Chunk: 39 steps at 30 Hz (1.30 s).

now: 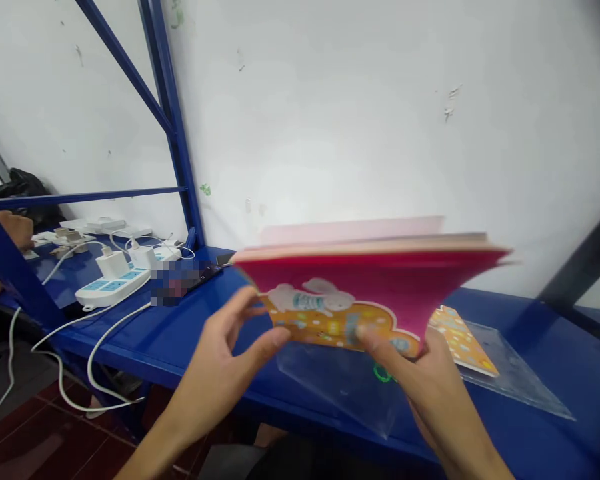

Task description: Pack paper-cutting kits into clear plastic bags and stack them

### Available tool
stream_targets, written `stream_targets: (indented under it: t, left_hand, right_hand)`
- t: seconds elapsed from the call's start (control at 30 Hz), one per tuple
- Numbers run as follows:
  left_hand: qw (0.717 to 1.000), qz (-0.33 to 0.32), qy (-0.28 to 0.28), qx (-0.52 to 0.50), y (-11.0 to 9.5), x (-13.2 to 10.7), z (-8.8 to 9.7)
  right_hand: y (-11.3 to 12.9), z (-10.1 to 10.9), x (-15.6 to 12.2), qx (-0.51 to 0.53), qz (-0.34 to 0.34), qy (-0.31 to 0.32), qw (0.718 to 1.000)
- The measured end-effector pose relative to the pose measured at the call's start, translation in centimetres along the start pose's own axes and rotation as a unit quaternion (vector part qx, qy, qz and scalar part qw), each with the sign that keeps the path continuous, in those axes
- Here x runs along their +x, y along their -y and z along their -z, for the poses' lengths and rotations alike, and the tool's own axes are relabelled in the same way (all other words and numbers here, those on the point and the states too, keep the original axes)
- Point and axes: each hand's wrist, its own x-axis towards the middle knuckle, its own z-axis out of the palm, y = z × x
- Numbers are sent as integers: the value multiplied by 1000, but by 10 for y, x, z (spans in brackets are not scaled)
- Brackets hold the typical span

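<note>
A pink notebook (375, 273) with an orange cartoon band along its lower cover is held up over the blue shelf (180, 333), its pages fanned and blurred. My right hand (420, 380) grips its lower right corner, thumb pressed on the cover. My left hand (230, 360) touches the lower left edge with thumb and fingertips, the fingers partly spread. Beneath the notebook lies a clear plastic sleeve (345, 387).
A second orange patterned booklet (460, 340) rests in another clear sleeve (520, 380) at right. White power strips (110, 283) with chargers and cables sit at left beside a dark phone (190, 277). Blue rack posts (170, 120) rise behind. Another person's hand (15, 230) shows far left.
</note>
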Motion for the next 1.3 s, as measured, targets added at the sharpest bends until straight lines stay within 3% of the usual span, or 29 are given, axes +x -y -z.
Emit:
stream_targets:
  t: [0.07, 0.1, 0.23, 0.47, 0.73, 0.87, 1.07, 1.2, 1.3]
  left_hand:
    - [992, 63, 100, -34, -3, -1, -1]
    - [990, 74, 113, -47, -4, -2, -2]
    - [990, 84, 83, -81, -8, -4, -10]
    - [993, 78, 45, -73, -9, -5, -10]
    - [993, 88, 42, -69, -7, -7, -14]
    - [995, 73, 14, -60, 2, -5, -14]
    - [993, 50, -67, -87, 32, 2, -14]
    - [994, 74, -28, -71, 39, 6, -18]
    - [988, 112, 0, -108, 36, 3, -24]
  right_hand:
    - [1, -4, -1, 77, -25, -7, 997]
    - [1, -6, -1, 104, -31, -10, 994]
    - [1, -11, -1, 144, -62, 12, 988]
    - [1, -9, 0, 62, -5, 35, 997]
    - [0, -4, 4, 5, 2, 39, 999]
    - [-3, -1, 6, 3, -8, 65, 998]
    - [-16, 6, 11, 40, -34, 141, 989]
    - [-30, 11, 16, 3, -72, 200, 977]
    - [-36, 16, 17, -39, -22, 211, 976]
